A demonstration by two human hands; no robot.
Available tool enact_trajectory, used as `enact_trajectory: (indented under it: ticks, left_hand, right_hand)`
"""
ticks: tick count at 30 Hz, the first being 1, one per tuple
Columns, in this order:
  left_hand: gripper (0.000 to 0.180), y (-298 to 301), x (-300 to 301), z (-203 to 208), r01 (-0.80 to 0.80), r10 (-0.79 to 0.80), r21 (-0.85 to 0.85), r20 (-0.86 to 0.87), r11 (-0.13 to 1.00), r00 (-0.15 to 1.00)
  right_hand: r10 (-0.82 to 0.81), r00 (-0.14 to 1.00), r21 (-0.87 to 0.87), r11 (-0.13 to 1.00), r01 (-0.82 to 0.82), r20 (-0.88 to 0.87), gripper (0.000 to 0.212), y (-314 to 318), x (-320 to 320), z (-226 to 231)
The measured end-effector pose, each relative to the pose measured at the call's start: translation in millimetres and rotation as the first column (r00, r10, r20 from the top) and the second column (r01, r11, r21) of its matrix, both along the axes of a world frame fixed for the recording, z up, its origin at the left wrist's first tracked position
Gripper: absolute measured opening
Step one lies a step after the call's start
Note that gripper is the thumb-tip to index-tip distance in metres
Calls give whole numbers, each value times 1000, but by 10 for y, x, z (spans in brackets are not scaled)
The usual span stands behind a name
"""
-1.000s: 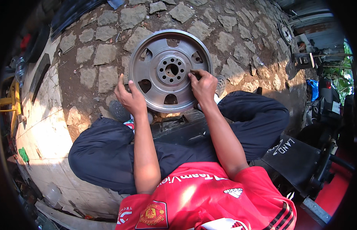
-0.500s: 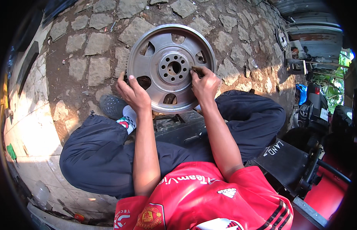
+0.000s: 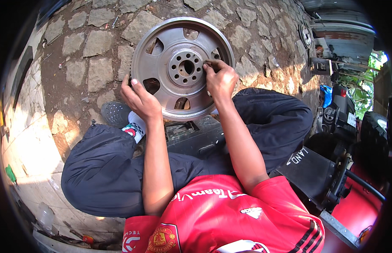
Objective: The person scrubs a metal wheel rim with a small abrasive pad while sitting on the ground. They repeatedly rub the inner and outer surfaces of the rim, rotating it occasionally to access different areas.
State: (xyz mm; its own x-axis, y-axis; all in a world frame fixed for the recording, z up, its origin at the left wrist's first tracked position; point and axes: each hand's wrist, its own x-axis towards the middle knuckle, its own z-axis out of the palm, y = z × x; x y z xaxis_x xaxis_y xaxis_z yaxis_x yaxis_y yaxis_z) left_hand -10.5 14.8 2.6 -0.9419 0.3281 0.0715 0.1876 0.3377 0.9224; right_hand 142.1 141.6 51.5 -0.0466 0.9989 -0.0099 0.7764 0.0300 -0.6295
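Observation:
A grey metal flywheel [image 3: 162, 67] with several windows and a ring of bolt holes around its centre bore stands propped in front of my crossed legs. My left hand [image 3: 141, 101] grips its left rim, thumb on the near face and fingers wrapped behind the edge. At the right side of the hub, my right hand [image 3: 222, 80] has thumb and index finger pinched together against the ring of holes. Whatever small dark thing may be in that pinch is hidden by the fingers.
Below the flywheel lies a dark flat box-like piece [image 3: 196, 137]. Rough paving stones [image 3: 99, 42] spread beyond it, with pale tiles [image 3: 33, 139] on the left. A smaller round metal part [image 3: 305, 36] leans at the far right, and a black-and-red ride-on toy vehicle [image 3: 309, 173] stands at my right.
The flywheel and both hands appear slightly farther left and up as the view shifts. My right fingertips have moved a little upward along the hub; the left hand keeps its hold.

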Motion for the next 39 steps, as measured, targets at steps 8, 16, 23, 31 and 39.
enact_trajectory:
  ticks: [8,16,23,31,39]
  left_hand:
    - [44,-3,-33,-8,23,-24,73,20,997,1000]
    - [44,-17,-22,-35,11,-12,85,20,996,1000]
    - [44,-38,-15,-74,23,-23,67,4,998,1000]
    - [44,-33,-3,-57,1,-13,112,111,994,994]
    - [44,-9,-28,-48,-16,-3,142,135,990,991]
  right_hand:
    - [66,992,-52,997,-60,112,20,47,111,15]
    - [283,959,202,939,-277,0,13,-127,272,-79]
    - [425,903,263,866,-425,62,17,45,373,-145]
    - [368,928,266,890,-371,63,14,27,304,-104]
    - [143,985,-7,990,-143,94,20,128,116,-10]
